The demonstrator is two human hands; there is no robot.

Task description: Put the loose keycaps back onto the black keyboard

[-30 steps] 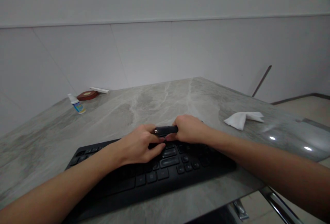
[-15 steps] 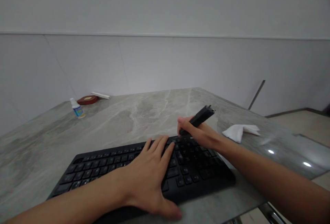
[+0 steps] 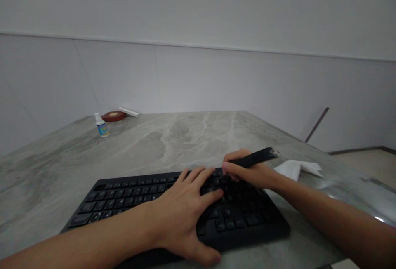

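A black keyboard [image 3: 238, 234] lies on the grey marbled table. My left hand [image 3: 182, 211] rests over its middle with fingers spread, the thumb at the front edge. In my right hand [image 3: 244, 168], above the number keys at the back right, a slim black cleaning brush [image 3: 256, 157] is gripped between thumb and fingers. Its pale, rough-looking end points up and to the right. The lower end is hidden by the fingers, and I cannot tell whether it touches the keys.
A small white spray bottle [image 3: 102, 126] stands at the back left. Behind it are a dark red case [image 3: 113, 116] and a white strip-like object [image 3: 128, 112]. Beyond my right wrist lies a crumpled white cloth or tissue [image 3: 292, 170]. The table [image 3: 185, 137] meets a pale wall.
My right hand has moved slightly right and toward me, and the brush now leans lower. My left index finger has shifted right across the keys. The whole view has also tilted a little.
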